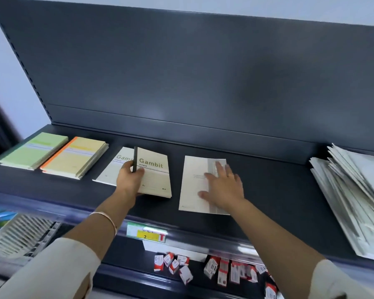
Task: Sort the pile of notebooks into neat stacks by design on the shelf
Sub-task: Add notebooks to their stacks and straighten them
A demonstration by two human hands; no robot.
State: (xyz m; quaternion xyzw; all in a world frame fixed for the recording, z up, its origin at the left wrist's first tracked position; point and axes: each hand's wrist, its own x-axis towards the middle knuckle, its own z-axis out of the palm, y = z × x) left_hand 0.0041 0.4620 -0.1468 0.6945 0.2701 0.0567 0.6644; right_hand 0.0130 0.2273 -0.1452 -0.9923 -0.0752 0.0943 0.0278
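My left hand is closed around a small batch of cream notebooks printed "Gambit", thumb across the cover, fingers underneath at the dark spine edge. The batch is tilted, its lower edge just above the shelf, and it overlaps a matching notebook lying flat beneath. My right hand is spread wide and flat, holding nothing, pressing on a pale stack that lies face-down with a grey spine strip under my fingers.

Handling: these look like thin softcover books. Judged light singly, but a batch flexes and the smooth card covers slide on one another. Grip at the bound spine, where the sheets are stiffest; the open edge would fan out. Square each stack with a flat palm, as the right hand does.

Materials and shapes: all covers are matte card, rectangular, with taped spines. At far left sit a green stack and, just beside it, a yellow stack with an orange spine, both fairly square. The shelf is dark, smooth painted metal with a low rear lip. At far right the unsorted pile lies splayed, white edges fanned, corners out of line. It is well apart from my hands and is likely to slip if pulled from the bottom.
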